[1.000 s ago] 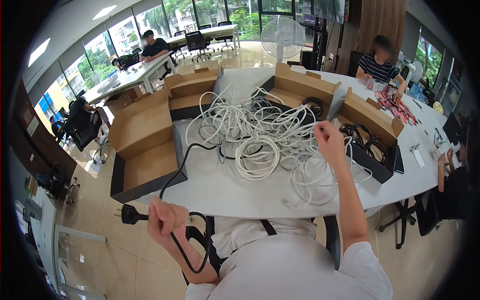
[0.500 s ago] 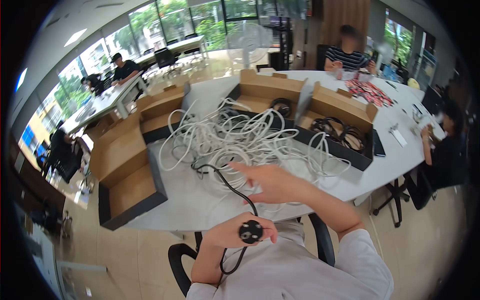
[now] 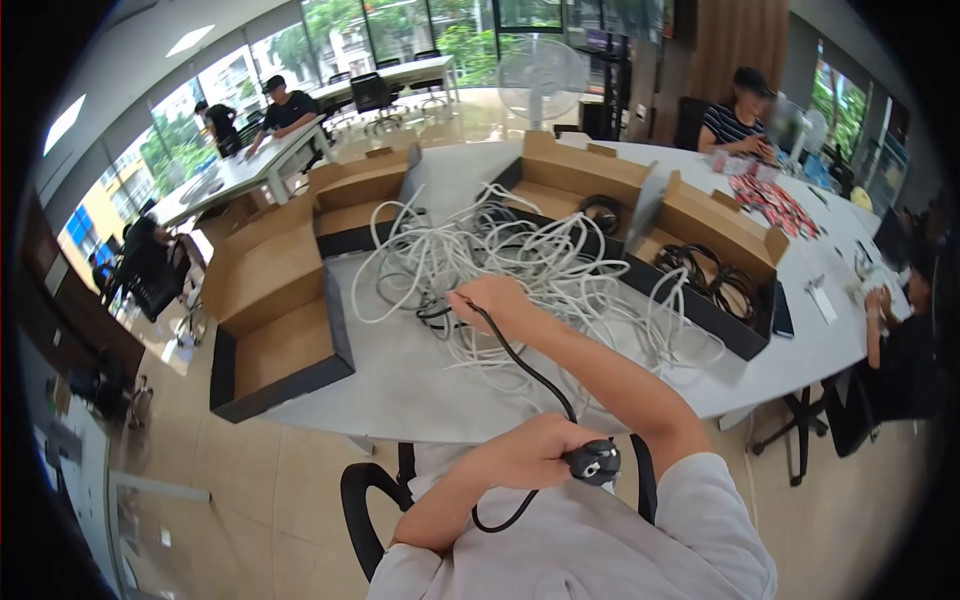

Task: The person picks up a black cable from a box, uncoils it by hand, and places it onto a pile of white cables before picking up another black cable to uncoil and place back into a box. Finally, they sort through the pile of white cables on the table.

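My left hand point(image 3: 535, 450) is closed around a black power cord point(image 3: 535, 372) close to its round plug point(image 3: 597, 463), low in front of my shirt. From there the cord stretches up to my right hand point(image 3: 495, 303), whose fingers pinch it at the near edge of the tangle. A slack loop of the cord hangs below my left hand. Beyond my right hand lies a big heap of tangled white cables point(image 3: 560, 262). Some black cord runs in among the white strands beside my right fingertips, and its far end is hidden there.
Open cardboard boxes stand around the heap: one at the left point(image 3: 275, 350), one behind it point(image 3: 350, 205), and two at the back and right. The right box point(image 3: 715, 320) holds coiled black cables point(image 3: 705, 275). People sit at the table's far right point(image 3: 740, 125) and right edge.
My right hand has gone from open fingers to pinching the black cord, reaching farther into the heap. My left hand has moved right with the plug, and the view has shifted.
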`<state>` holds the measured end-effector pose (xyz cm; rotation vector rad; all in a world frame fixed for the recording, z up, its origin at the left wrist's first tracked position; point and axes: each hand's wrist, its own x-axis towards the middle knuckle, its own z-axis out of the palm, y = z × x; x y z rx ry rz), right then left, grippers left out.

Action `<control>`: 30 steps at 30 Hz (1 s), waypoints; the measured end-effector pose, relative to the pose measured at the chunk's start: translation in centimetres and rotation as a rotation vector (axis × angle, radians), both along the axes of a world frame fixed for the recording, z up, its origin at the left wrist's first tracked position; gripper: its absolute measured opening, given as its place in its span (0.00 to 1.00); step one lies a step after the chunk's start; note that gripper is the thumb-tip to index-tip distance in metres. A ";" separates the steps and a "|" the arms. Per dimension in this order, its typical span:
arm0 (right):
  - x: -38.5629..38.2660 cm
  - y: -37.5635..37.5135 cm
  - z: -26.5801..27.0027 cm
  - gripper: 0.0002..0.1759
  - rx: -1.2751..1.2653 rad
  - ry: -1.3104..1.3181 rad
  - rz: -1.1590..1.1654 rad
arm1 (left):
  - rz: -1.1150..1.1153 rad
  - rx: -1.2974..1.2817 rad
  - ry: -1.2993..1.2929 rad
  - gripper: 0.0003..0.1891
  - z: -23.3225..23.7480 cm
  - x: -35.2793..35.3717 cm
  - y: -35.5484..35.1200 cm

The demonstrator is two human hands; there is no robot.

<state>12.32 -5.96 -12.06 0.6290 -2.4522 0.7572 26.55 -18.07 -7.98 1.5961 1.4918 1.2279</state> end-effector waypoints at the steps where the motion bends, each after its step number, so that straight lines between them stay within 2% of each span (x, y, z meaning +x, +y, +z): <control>1: -0.4 -0.2 0.1 0.17 0.039 -0.027 -0.003 | -0.036 0.013 -0.063 0.03 0.2 -0.2 -0.2; 4: -1.7 -0.6 -0.3 0.19 -0.145 -0.205 0.063 | -0.041 0.132 -0.185 0.05 0.5 -0.4 -1.0; 5: -2.3 -0.4 -0.1 0.24 -0.283 -0.312 0.108 | -0.025 0.188 -0.213 0.06 0.6 -0.5 -1.3; 8: -3.9 0.1 2.8 0.29 -0.697 -0.520 0.113 | 0.044 0.163 -0.264 0.12 0.6 -1.5 -2.4; 9: -4.0 0.4 4.7 0.31 -0.786 -0.508 0.129 | 0.108 0.271 -0.214 0.13 -1.1 -1.8 -2.2; 12: -4.3 1.6 9.9 0.31 -1.017 -0.455 0.105 | 0.290 0.417 -0.581 0.14 -3.7 -2.5 -2.6; 13: -4.1 1.8 11.4 0.31 -1.085 -0.429 0.085 | 0.315 0.621 -0.611 0.15 -4.6 -3.0 -2.1; 16: -2.3 1.6 15.4 0.32 -1.202 -0.263 0.154 | 0.428 1.008 -0.810 0.15 -4.8 -4.7 -1.0; 20: -0.6 1.3 16.7 0.31 -1.243 -0.128 0.324 | 0.574 0.952 -0.873 0.16 -3.8 -5.8 -2.0; 21: -0.2 0.8 16.8 0.30 -1.320 -0.124 0.326 | 0.601 0.939 -0.868 0.19 -4.1 -5.9 -2.2; 24: 0.4 1.6 15.3 0.31 -1.252 -0.148 0.456 | 0.624 0.878 -0.995 0.21 -4.0 -6.4 -3.1; 25: 1.9 0.4 15.2 0.28 -1.276 -0.142 0.380 | 0.616 0.851 -1.088 0.25 -3.7 -6.5 -3.6; 27: 3.9 0.5 13.8 0.29 -0.919 -0.150 0.355 | 0.468 0.846 -1.161 0.29 -3.5 -7.4 -5.1; 28: 6.1 -0.5 13.7 0.28 -0.817 -0.204 0.353 | 0.394 0.842 -1.203 0.31 -3.5 -7.7 -5.8; 29: 6.4 0.4 12.6 0.26 -0.546 -0.277 0.438 | 0.425 0.836 -1.241 0.31 -3.6 -7.8 -6.2; 30: 8.8 -1.1 13.0 0.21 -0.529 -0.329 0.466 | 0.455 0.829 -1.275 0.31 -3.6 -8.0 -6.6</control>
